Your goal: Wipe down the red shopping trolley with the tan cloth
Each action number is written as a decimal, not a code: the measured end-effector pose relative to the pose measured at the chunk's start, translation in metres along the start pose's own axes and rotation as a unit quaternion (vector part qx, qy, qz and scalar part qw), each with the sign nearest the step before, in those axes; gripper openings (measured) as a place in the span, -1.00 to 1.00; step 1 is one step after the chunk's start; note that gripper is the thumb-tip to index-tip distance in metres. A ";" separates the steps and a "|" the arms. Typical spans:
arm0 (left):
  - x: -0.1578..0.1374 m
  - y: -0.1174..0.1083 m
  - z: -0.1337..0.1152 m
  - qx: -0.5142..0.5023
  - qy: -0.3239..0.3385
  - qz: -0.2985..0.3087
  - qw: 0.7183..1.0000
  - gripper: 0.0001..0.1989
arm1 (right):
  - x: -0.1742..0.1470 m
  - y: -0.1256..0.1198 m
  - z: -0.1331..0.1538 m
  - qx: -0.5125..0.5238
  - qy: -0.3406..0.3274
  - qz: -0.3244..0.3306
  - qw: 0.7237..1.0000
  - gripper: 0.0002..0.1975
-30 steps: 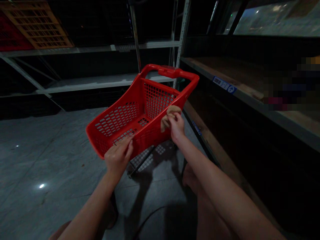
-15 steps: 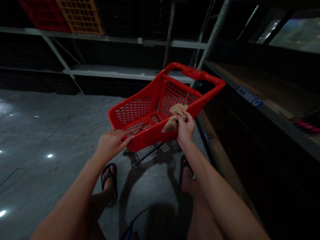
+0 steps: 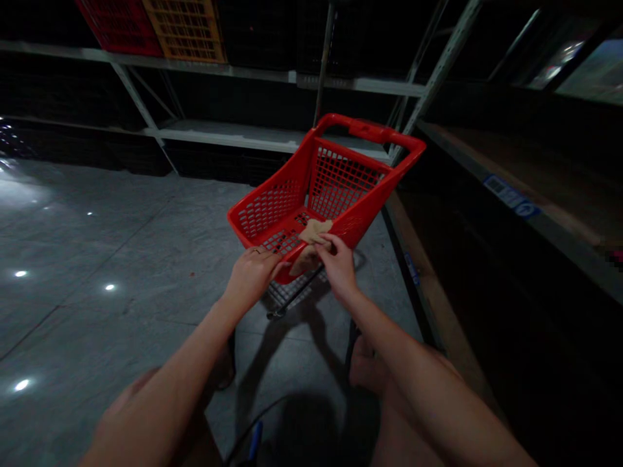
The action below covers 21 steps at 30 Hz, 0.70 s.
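A red plastic shopping cart (image 3: 272,216) with grid-patterned walls stands in front of me, its handle toward the far right. My left hand (image 3: 256,272) grips the near rim at the cart's front corner, fingers over the edge. In my right hand (image 3: 337,261) is a tan cloth (image 3: 315,231), pinched and draped over the same rim a little to the right. Part of the cloth hangs down the outer side of the cart. The fingertips under the cloth are partly hidden.
Metal shelving (image 3: 228,135) runs along the back, with a red crate (image 3: 121,26) and a yellow crate (image 3: 187,29) on it. A wooden-edged shelf (image 3: 467,159) with blue labels lines the right. A blue object (image 3: 256,441) and a cord lie on the grey floor (image 3: 121,337).
My right hand and the cloth have slid left along the rim, closer to my left hand. The view has shifted slightly, and the cart appears turned a little.
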<state>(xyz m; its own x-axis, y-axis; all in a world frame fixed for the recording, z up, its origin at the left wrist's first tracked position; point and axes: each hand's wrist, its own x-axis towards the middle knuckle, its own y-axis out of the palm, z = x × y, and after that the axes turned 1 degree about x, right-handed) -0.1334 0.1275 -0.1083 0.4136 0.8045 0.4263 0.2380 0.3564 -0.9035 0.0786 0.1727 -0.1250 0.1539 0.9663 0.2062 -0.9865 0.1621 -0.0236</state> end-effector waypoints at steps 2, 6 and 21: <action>0.004 0.001 -0.010 -0.003 0.021 0.009 1.000 -0.66 | -0.012 0.003 0.002 0.017 0.024 0.039 0.999 -0.71; 0.011 0.001 -0.011 -0.063 0.096 0.024 0.993 -0.70 | 0.009 -0.016 0.004 0.051 0.049 -0.038 0.997 -0.70; 0.019 0.008 0.011 0.026 0.003 0.071 0.997 -0.66 | -0.037 -0.029 0.014 0.084 0.099 -0.084 0.988 -0.64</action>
<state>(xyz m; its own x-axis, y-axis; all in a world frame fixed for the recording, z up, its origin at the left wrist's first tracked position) -0.1329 0.1505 -0.1083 0.4457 0.8452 0.2948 0.1312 0.2642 -0.9555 0.1009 0.1295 -0.1181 0.3081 0.9513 -0.0014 -0.9389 0.3043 0.1610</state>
